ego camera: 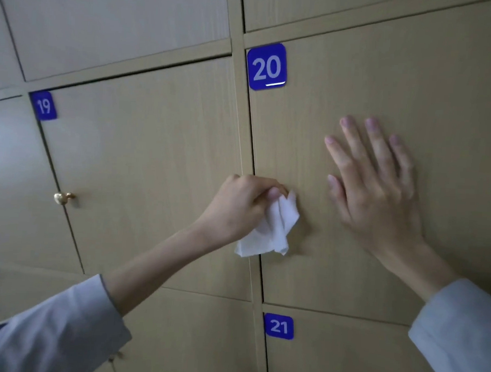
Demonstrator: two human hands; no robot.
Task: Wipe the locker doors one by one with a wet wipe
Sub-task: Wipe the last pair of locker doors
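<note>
Two hands on door 20 (383,87): our left hand (238,205) pinches the crumpled wet wipe (270,232) at the door's nine-o'clock edge, unwiped panel stretching toward three o'clock, where our right hand (376,186) presses flat, fingers spread.

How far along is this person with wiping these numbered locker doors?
Nothing here shows which doors are finished; no wet streaks are visible. In hand: the left hand grips the crumpled white wet wipe at the left edge of the beige wooden door numbered 20, while the right hand lies flat on it. Possibly left: the door numbered 21 below.
</note>
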